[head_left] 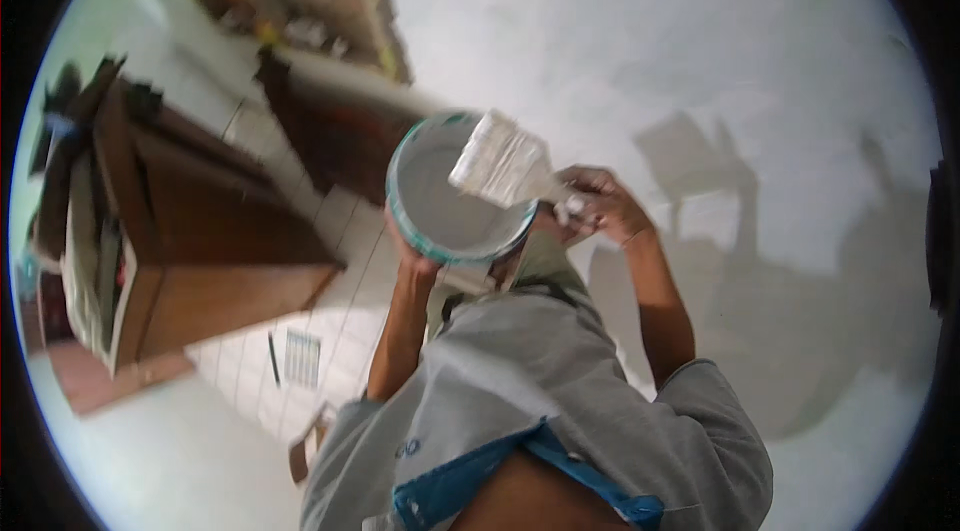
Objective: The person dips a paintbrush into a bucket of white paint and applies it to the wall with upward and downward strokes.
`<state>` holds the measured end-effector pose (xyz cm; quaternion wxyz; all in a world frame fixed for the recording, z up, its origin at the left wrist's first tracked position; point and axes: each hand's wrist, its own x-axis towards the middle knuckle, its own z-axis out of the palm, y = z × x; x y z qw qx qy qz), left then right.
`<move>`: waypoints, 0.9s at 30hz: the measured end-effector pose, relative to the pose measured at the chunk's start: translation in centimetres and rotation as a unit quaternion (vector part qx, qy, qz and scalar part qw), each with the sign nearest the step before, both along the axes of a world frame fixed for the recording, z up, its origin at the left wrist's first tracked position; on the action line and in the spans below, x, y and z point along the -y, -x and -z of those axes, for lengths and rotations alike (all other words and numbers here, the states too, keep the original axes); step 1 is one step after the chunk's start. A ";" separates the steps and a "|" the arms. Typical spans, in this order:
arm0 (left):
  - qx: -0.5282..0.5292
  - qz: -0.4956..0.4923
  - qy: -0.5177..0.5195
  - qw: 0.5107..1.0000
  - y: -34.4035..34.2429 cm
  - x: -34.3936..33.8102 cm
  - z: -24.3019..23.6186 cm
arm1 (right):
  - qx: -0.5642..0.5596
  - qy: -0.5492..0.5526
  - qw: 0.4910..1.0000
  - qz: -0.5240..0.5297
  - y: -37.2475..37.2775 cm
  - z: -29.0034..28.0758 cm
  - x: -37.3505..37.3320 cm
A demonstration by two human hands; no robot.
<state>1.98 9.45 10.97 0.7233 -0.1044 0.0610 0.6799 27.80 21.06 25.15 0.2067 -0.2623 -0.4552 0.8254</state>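
Observation:
In front of my body I carry a round paint bucket point(393, 193) with green smears around its rim and pale grey-white paint inside. My left hand point(412, 249) is wrapped against the bucket's left side, most of its fingers hidden behind the wall. A wide flat paintbrush point(503, 162), its bristles coated in whitish paint, is tilted over the right part of the bucket's mouth. The fingers of my right hand point(600, 203) are closed around the brush's paint-smeared handle, just right of the bucket.
A pale whitish wall point(560, 21) with shadows runs along the right. To the left stands a brown wooden cabinet point(225, 306) on a tiled floor point(350, 251). Beyond the bucket is a dark brown wooden panel point(340, 126), with an opening point(300, 6) containing clutter farther off.

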 end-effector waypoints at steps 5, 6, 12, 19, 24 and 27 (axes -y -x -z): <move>-0.028 0.022 -0.011 0.999 -1.3 -0.5 -1.5 | -0.082 -0.040 0.994 0.064 -2.4 -4.2 0.3; -0.031 0.033 -0.018 0.999 -1.7 -1.1 -1.7 | -0.095 -0.068 0.990 0.073 -3.7 -5.4 0.0; -0.037 0.036 -0.021 0.998 -2.8 -0.9 -1.1 | 0.105 -0.293 0.879 0.361 -12.3 -13.3 -4.3; -0.049 0.029 -0.013 0.998 -3.2 0.3 -0.9 | 0.444 -0.637 0.383 0.500 -18.7 -21.3 -10.3; -0.049 0.024 -0.017 0.998 -3.0 0.3 -0.7 | 0.516 -0.636 0.237 0.523 -19.8 -25.0 -13.9; -0.049 0.017 -0.019 0.998 -2.9 0.4 -0.8 | 0.596 -0.567 0.267 0.501 -18.3 -24.9 -14.8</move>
